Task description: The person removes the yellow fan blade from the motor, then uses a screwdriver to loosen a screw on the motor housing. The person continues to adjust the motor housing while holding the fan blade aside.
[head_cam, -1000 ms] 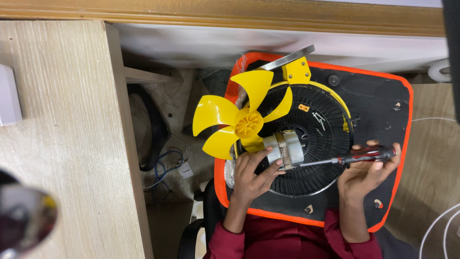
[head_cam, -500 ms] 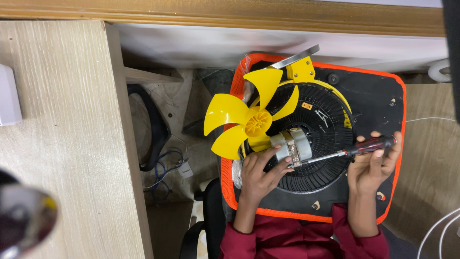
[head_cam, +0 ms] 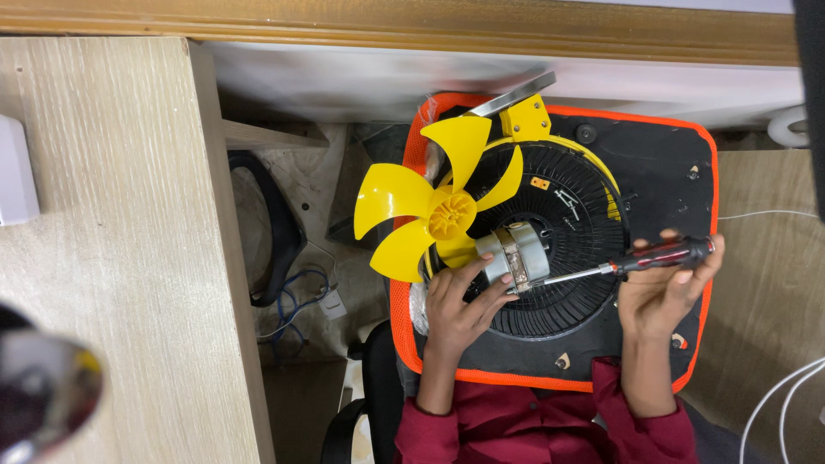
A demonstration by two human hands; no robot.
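left hand (head_cam: pixel 460 309): fingers curled round the lower side of the silver motor (head_cam: pixel 514 255), thumb and fingertips pressed to its housing; the wrist comes in from 6 o'clock in a maroon sleeve (head_cam: pixel 481 430).
right hand (head_cam: pixel 662 296): closed on the screwdriver (head_cam: pixel 627 262), pinching its dark red-and-black handle between thumb and fingers at 3 o'clock of the motor.
screwdriver: lies almost level, metal shaft running toward 9 o'clock, tip meeting the motor's right side.
motor: small silver cylinder over the middle of the black round grille (head_cam: pixel 559 232), tilted, its shaft pointing to 10 o'clock.
fan blade (head_cam: pixel 434 210): yellow, five-bladed, fixed on the motor's shaft end, at 10 o'clock of the motor, hanging partly past the left edge of the fan housing.
fan housing (head_cam: pixel 670 163): square, black face with orange rim, lying flat on the person's lap; yellow bracket (head_cam: pixel 526 120) at its 12 o'clock edge.
surface (head_cam: pixel 112 258): light wood desk top at 9 o'clock, well apart from the hands.
cables (head_cam: pixel 296 301): blue and black, on the floor between surface and fan housing.
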